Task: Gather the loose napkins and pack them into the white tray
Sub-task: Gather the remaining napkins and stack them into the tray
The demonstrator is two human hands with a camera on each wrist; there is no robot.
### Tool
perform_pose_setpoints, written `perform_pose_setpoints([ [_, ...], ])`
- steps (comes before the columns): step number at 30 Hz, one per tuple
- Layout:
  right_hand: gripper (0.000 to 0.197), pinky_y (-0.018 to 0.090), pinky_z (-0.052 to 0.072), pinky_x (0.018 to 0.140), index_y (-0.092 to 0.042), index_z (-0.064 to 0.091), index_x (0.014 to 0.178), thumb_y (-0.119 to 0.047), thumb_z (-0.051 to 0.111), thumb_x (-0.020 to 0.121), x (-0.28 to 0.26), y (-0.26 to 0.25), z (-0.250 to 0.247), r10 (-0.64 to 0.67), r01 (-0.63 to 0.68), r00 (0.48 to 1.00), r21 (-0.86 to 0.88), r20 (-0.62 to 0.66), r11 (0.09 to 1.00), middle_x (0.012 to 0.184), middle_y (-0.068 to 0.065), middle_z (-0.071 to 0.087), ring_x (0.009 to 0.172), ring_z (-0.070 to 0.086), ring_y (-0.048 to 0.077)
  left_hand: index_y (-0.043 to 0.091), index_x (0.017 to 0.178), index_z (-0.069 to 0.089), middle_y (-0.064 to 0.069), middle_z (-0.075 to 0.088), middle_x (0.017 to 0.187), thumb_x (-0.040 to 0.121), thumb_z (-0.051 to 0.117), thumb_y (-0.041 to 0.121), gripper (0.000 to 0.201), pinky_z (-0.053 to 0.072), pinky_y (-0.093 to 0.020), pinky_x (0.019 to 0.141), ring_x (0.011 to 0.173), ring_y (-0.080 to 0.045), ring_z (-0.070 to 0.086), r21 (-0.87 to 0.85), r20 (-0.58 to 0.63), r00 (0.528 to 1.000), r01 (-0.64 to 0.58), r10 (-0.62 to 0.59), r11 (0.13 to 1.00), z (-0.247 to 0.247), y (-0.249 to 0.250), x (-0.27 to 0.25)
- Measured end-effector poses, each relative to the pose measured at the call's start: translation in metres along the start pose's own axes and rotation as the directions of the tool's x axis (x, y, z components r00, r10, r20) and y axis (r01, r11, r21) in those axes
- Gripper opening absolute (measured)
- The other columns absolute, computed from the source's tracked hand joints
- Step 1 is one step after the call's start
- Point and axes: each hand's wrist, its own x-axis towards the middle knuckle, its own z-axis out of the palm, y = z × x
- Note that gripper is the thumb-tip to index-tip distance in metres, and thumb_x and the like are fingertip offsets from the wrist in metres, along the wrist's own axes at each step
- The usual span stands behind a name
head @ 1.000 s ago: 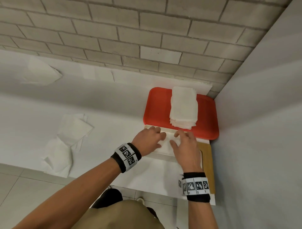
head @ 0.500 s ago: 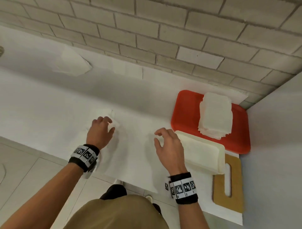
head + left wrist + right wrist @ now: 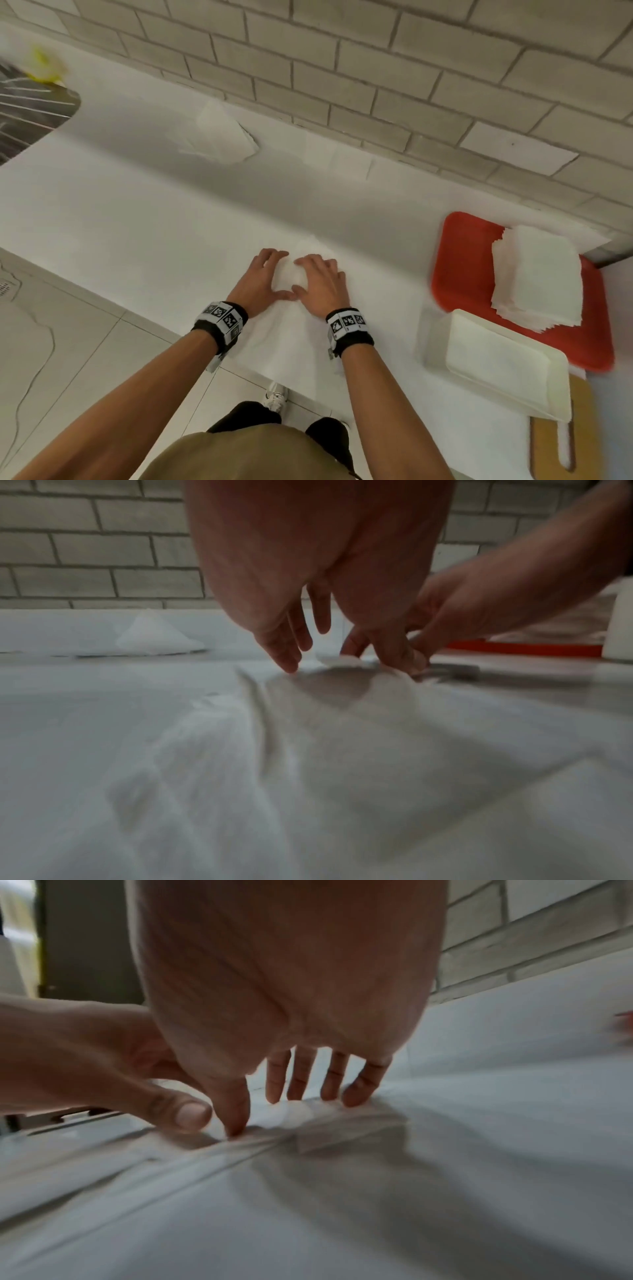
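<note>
A loose pile of white napkins (image 3: pixel 291 279) lies on the white counter near its front edge. My left hand (image 3: pixel 263 277) and right hand (image 3: pixel 322 281) sit side by side on it, thumbs nearly meeting. In the left wrist view the left hand's fingertips (image 3: pixel 291 665) touch the crumpled napkins (image 3: pixel 308 750) with fairly straight fingers. The right wrist view shows the right hand's fingertips (image 3: pixel 356 1099) pressing down on the napkins (image 3: pixel 298 1112). The white tray (image 3: pixel 496 363) stands to the right, beyond the right hand.
A red tray (image 3: pixel 459 270) behind the white one carries a neat napkin stack (image 3: pixel 537 277). Another loose napkin (image 3: pixel 222 137) lies by the brick wall. A wooden board (image 3: pixel 582 431) sits at the right front. A sink (image 3: pixel 27 113) is at far left.
Both hands left the white tray and moved left. Half a second ago they were apart, the right in the air; now they meet on the loose napkin pile.
</note>
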Motion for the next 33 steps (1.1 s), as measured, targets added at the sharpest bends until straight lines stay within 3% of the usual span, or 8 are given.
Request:
perform_pose_setpoints([
  [3, 0.059, 0.048, 0.038, 0.103, -0.041, 0.051, 0.137, -0.065, 0.073, 0.089, 0.006, 0.017, 0.003, 0.106, -0.106, 0.994, -0.012, -0.013, 0.994, 0.136, -0.006, 0.055, 0.125, 0.043, 0.028, 0.021, 0.143, 0.054, -0.001, 0.054, 0.136, 0.072, 0.087, 0.066, 0.091, 0.052, -0.046, 0.101, 0.123, -0.027, 0.054, 0.118, -0.027, 1.0, 0.0, 0.003, 0.993, -0.014, -0.016, -0.006],
  [7, 0.047, 0.044, 0.034, 0.099, -0.038, 0.053, 0.112, -0.071, 0.074, 0.084, 0.003, 0.024, 0.008, 0.153, -0.153, 0.987, 0.003, -0.053, 0.988, 0.123, -0.009, 0.051, 0.119, 0.039, 0.024, 0.028, 0.145, 0.046, 0.005, 0.051, 0.136, 0.069, 0.083, 0.074, 0.096, 0.045, -0.042, 0.1, 0.126, -0.022, 0.046, 0.297, 0.112, 0.987, 0.079, -0.117, 0.952, -0.018, -0.039, -0.029],
  [11, 0.055, 0.044, 0.031, 0.111, -0.041, 0.05, 0.135, -0.047, 0.078, 0.089, 0.005, 0.012, 0.007, 0.059, -0.058, 0.997, 0.024, -0.058, 0.998, 0.143, -0.013, 0.049, 0.137, 0.036, 0.022, 0.027, 0.136, 0.049, 0.004, 0.06, 0.131, 0.072, 0.082, 0.073, 0.086, 0.041, -0.04, 0.098, 0.121, -0.022, 0.052, 0.261, 0.065, 0.985, 0.135, -0.157, 0.956, -0.014, -0.042, -0.04],
  [17, 0.045, 0.046, 0.036, 0.107, -0.037, 0.055, 0.128, -0.047, 0.076, 0.089, 0.008, 0.006, 0.002, 0.159, -0.16, 0.987, 0.039, 0.034, 0.986, 0.129, -0.003, 0.05, 0.125, 0.046, 0.024, 0.019, 0.12, 0.071, 0.002, 0.064, 0.106, 0.083, 0.09, 0.035, 0.045, 0.045, -0.028, 0.082, 0.102, -0.022, 0.063, 0.067, 0.173, 0.967, 0.176, -0.186, 0.982, -0.031, -0.048, -0.039],
  [20, 0.029, 0.043, 0.042, 0.102, -0.039, 0.058, 0.102, -0.042, 0.083, 0.087, 0.0, 0.015, 0.004, 0.172, -0.164, 0.985, 0.226, -0.016, 0.96, 0.116, -0.01, 0.051, 0.113, 0.055, 0.014, 0.024, 0.101, 0.074, 0.002, 0.069, 0.091, 0.087, 0.087, 0.023, 0.019, 0.044, -0.023, 0.074, 0.089, -0.023, 0.067, -0.021, 0.068, 0.988, 0.138, -0.136, 0.99, -0.054, -0.049, -0.038],
  [23, 0.025, 0.034, 0.047, 0.092, -0.037, 0.06, 0.088, -0.035, 0.085, 0.088, -0.011, 0.022, 0.002, 0.192, -0.112, 0.97, 0.425, -0.151, 0.898, 0.103, -0.014, 0.062, 0.094, 0.06, 0.001, 0.033, 0.095, 0.074, 0.015, 0.076, 0.095, 0.089, 0.086, 0.03, 0.014, 0.045, -0.009, 0.074, 0.087, 0.0, 0.068, -0.153, -0.114, 0.989, 0.079, -0.097, 0.985, -0.083, -0.037, -0.037],
  [28, 0.037, 0.013, 0.05, 0.077, -0.031, 0.067, 0.109, -0.019, 0.092, 0.085, -0.025, 0.028, -0.014, 0.329, -0.15, 0.93, 0.647, -0.164, 0.747, 0.107, -0.006, 0.07, 0.08, 0.065, 0.008, 0.032, 0.099, 0.073, 0.015, 0.076, 0.1, 0.089, 0.087, 0.031, 0.017, 0.051, -0.018, 0.074, 0.09, -0.006, 0.069, -0.366, -0.267, 0.961, -0.037, -0.067, 0.93, -0.114, -0.006, -0.024],
  [33, 0.055, 0.029, 0.054, 0.094, -0.028, 0.067, 0.123, -0.052, 0.092, 0.08, -0.027, 0.025, -0.017, 0.252, -0.245, 0.967, 0.408, 0.039, 0.879, 0.115, -0.01, 0.07, 0.103, 0.067, 0.01, 0.027, 0.096, 0.07, 0.011, 0.075, 0.104, 0.097, 0.079, 0.028, 0.008, 0.05, -0.02, 0.081, 0.094, -0.01, 0.07, -0.411, -0.27, 0.963, -0.106, -0.01, 0.906, -0.127, 0.021, -0.009],
])
